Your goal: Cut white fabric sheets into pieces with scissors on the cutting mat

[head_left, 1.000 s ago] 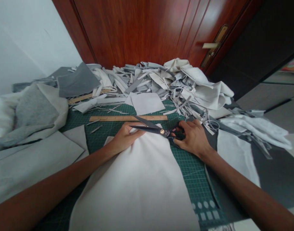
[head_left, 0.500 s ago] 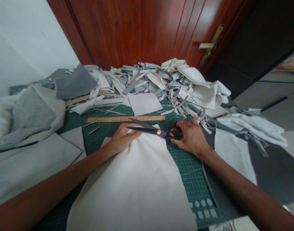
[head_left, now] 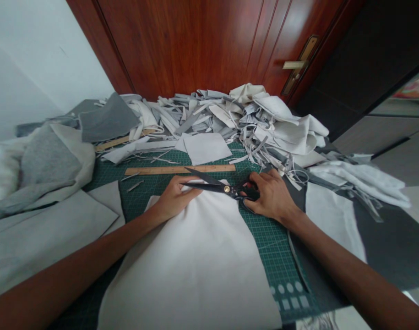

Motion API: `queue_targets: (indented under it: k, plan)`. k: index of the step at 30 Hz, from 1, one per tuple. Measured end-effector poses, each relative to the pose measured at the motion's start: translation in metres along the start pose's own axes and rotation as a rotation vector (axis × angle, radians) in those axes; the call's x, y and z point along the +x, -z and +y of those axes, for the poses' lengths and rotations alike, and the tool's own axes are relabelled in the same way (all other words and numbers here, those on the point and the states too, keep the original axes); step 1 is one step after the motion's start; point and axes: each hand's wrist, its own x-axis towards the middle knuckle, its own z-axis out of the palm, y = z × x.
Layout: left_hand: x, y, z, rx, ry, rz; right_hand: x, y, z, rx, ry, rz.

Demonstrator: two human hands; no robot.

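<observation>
A large white fabric sheet (head_left: 195, 256) lies on a green cutting mat (head_left: 264, 238). My left hand (head_left: 175, 197) rests on the sheet's far edge, fingers curled down on the cloth. My right hand (head_left: 269, 197) is closed in the handles of black scissors (head_left: 218, 183), whose blades are parted and point left along the sheet's far edge, toward my left fingertips. A wooden ruler (head_left: 178, 170) lies on the mat just beyond the blades.
A heap of white and grey fabric scraps (head_left: 243, 119) fills the far side before a red-brown door (head_left: 202, 41). Grey cloth pieces (head_left: 47, 160) lie at left with a second ruler (head_left: 116, 142). White and dark sheets (head_left: 333, 215) lie at right.
The scissors and my right hand have edged slightly left along the sheet's far edge. My left hand stays on the cloth.
</observation>
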Motion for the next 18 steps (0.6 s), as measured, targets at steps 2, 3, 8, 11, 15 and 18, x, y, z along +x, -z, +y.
queue_targets:
  k: [2, 3, 8, 11, 15, 18]
  plan:
    - [-0.0006, -0.0002, -0.0008, 0.003, 0.026, -0.001, -0.0002, -0.0004, 0.0007, -0.007, 0.004, 0.007]
    - [-0.0010, -0.0003, -0.0013, 0.000, 0.044, 0.004, -0.0002, -0.0006, 0.0010, -0.006, 0.006, 0.008]
    - [-0.0021, -0.0008, -0.0041, -0.042, 0.108, 0.023, -0.0006, -0.0013, 0.0016, 0.001, 0.016, 0.015]
    - [-0.0022, -0.0002, -0.0034, -0.058, 0.119, 0.024, -0.0007, -0.0012, 0.0016, -0.005, 0.016, 0.011]
    - [-0.0022, 0.0004, -0.0004, -0.082, 0.130, -0.007, -0.0009, -0.0012, 0.0011, 0.003, 0.008, 0.009]
    - [-0.0022, -0.0001, 0.0005, -0.088, 0.135, -0.016, -0.0009, -0.0016, 0.0009, 0.012, 0.004, 0.014]
